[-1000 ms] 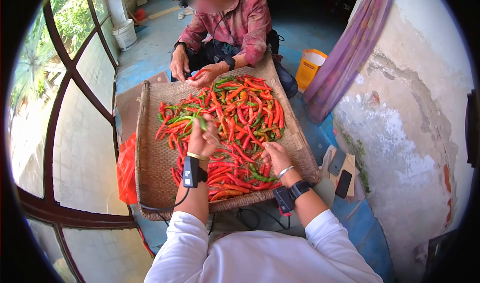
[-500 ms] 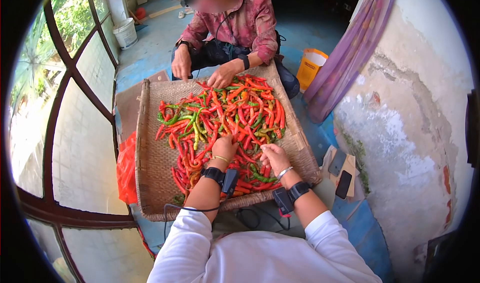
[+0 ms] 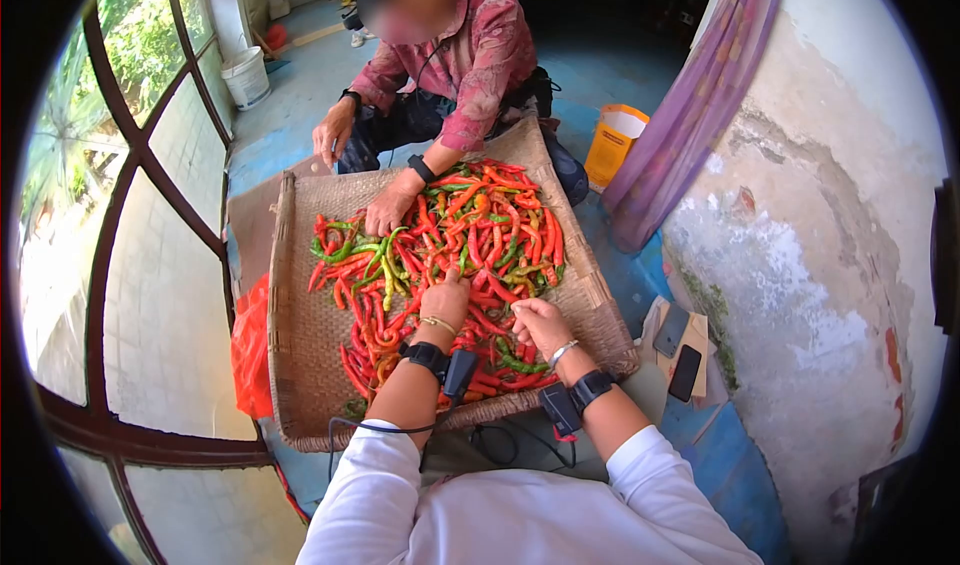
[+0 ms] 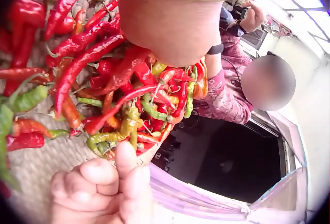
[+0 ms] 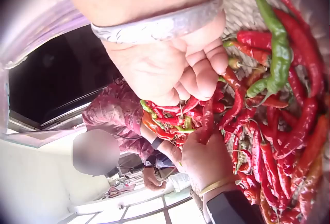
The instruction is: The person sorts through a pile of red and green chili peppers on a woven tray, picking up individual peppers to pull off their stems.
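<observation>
My left hand (image 3: 446, 300) reaches into the middle of a heap of chili peppers (image 3: 490, 240). In the right wrist view that hand pinches a red chili pepper (image 5: 207, 122) between thumb and fingers. The left wrist view shows only its banded wrist and lower hand, with the fingertips hidden. My right hand (image 3: 540, 325) hovers over the near right part of the heap, fingers loosely curled. Nothing shows between its thumb and index finger in the left wrist view. A green chili pepper (image 5: 278, 49) lies on red ones beside it.
A shallow woven basket (image 3: 300, 365) bears the heap. Across it, another person's hand (image 3: 392, 210) reaches into the far left chilies. A red plastic bag (image 3: 252, 350) lies left of the basket. Two phones (image 3: 686, 372) rest at the right, and a yellow box (image 3: 610, 150) stands behind.
My left hand let go of green chilies at the left and moved right and down into the heap. My right hand barely moved. The other person's hand came forward into the chilies.
</observation>
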Motion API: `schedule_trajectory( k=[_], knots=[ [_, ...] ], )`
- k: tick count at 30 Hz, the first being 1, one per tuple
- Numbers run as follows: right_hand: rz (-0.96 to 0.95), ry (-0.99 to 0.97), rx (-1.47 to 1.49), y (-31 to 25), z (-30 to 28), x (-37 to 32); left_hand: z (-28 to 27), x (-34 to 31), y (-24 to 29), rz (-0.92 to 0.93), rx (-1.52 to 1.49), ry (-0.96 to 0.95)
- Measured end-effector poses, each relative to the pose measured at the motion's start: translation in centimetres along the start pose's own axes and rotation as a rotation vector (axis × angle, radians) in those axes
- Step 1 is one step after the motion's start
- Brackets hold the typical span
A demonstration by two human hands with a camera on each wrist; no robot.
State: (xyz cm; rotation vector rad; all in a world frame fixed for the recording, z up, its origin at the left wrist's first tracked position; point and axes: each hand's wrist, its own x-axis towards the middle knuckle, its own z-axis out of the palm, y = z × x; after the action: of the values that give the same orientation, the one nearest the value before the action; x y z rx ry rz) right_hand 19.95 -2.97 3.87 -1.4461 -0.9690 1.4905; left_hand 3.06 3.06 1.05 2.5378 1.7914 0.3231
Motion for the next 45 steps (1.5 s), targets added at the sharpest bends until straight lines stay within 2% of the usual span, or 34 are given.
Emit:
schedule_trajectory(
  k=[3,5,7,8,9,11,14,18,20,25,30,31,33,35,37,39,40,41,43,45],
  knots=[
    [0.033,-0.017,-0.044,-0.1,-0.1,0.0,-0.8,-0.6,0.0,-0.002,-0.059,-0.01],
    [0.004,-0.019,-0.076,0.2,-0.1,0.1,-1.8,-1.1,0.8,0.014,-0.119,0.06],
    [-0.029,-0.019,-0.106,1.0,-0.1,0.5,-1.9,-1.3,1.3,0.005,-0.537,0.075],
    [-0.11,-0.045,-0.192,1.7,-0.1,0.9,-1.6,-1.3,2.0,-0.155,-1.018,-0.157],
    [-0.187,-0.069,-0.278,1.8,0.0,0.8,-1.7,-1.6,2.6,-0.146,-1.019,-0.159],
    [-0.13,-0.108,-0.272,1.7,-0.3,0.5,-2.1,-2.0,3.7,-0.367,-1.586,-0.398],
    [0.049,-0.203,-0.186,0.9,-0.4,0.1,-1.8,-2.2,4.2,-0.409,-1.645,-0.387],
    [0.044,-0.197,-0.128,0.7,-0.1,-0.3,-1.5,-2.3,3.9,-0.461,-1.72,-0.375],
    [-0.079,-0.193,-0.085,0.9,0.1,-0.2,-1.4,-2.2,3.7,-0.485,-1.753,-0.363],
    [-0.16,-0.109,-0.11,-0.7,0.3,-1.2,-1.5,-2.0,3.2,-0.68,-1.905,-0.5],
    [-0.204,-0.076,0.052,-0.6,0.2,-1.6,-1.6,-2.1,2.2,-0.646,-2.055,-0.581],
    [-0.193,-0.055,0.089,-1.0,0.2,-1.8,-1.6,-2.0,2.1,-0.599,-2.035,-0.538],
    [-0.206,-0.047,0.203,-0.7,-0.2,-1.5,-2.3,-1.7,1.4,-0.624,-2.049,-0.421],
    [-0.203,-0.013,0.167,-0.5,-0.6,-1.1,-3.3,-1.3,-0.2,-0.609,-2.145,-0.222],
    [-0.177,0.013,0.142,-0.4,-0.5,-1.0,-4.3,-0.5,-2.3,-0.469,-2.539,0.14],
    [-0.108,-0.038,0.108,-0.5,-0.3,-1.0,-5.3,-0.5,-3.4,-0.449,-2.551,0.52],
    [-0.117,-0.039,0.111,-0.6,-0.2,-0.8,-5.3,-0.6,-3.6,-0.581,-2.539,0.53],
    [-0.083,-0.061,0.023,-0.5,-0.2,-0.7,-3.3,-0.5,-4.3,-0.514,-2.417,0.427],
    [-0.045,-0.084,-0.063,-0.4,0.1,-0.7,-3.3,-0.9,-2.2,-0.57,-2.106,0.143],
    [-0.214,-0.093,-0.235,-0.1,0.5,-0.8,-4.1,-1.5,0.7,-0.5,-1.92,-0.118]
  ],
)
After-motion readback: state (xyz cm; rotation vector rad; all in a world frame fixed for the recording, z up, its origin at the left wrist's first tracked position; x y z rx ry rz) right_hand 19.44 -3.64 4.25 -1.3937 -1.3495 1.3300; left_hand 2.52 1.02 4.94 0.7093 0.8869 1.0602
